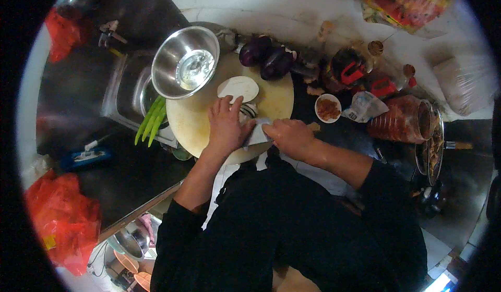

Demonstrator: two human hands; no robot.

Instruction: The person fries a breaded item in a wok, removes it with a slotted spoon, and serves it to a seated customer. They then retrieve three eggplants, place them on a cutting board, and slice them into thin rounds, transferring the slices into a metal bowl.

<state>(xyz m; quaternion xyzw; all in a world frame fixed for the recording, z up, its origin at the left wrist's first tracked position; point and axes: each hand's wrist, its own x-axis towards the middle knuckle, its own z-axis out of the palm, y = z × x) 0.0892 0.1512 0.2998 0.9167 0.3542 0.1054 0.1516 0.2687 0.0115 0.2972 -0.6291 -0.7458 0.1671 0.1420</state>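
My right hand [291,137] grips the wooden handle [314,127] of a broad-bladed kitchen knife [258,133], its blade low over the near edge of a round cutting board [188,124]. Beside the blade, my left hand [227,124] holds dark-edged pale slices [247,110], which look like eggplant, between thumb and fingers. Its fingertips touch a larger white oval piece [238,88] lying flat just beyond. Two whole purple eggplants [266,57] lie at the board's far edge. A steel bowl [162,63] stands tilted at the board's far left, with something clear and shiny inside.
Long green peppers [150,120] lie at the edge of a steel sink [117,84]. To the right are a small white dish [328,108] of reddish food, a crumpled bag [364,106], a reddish plastic jar [399,120] and several red-handled jars [352,73]. A red plastic bag [64,217] sits at left.
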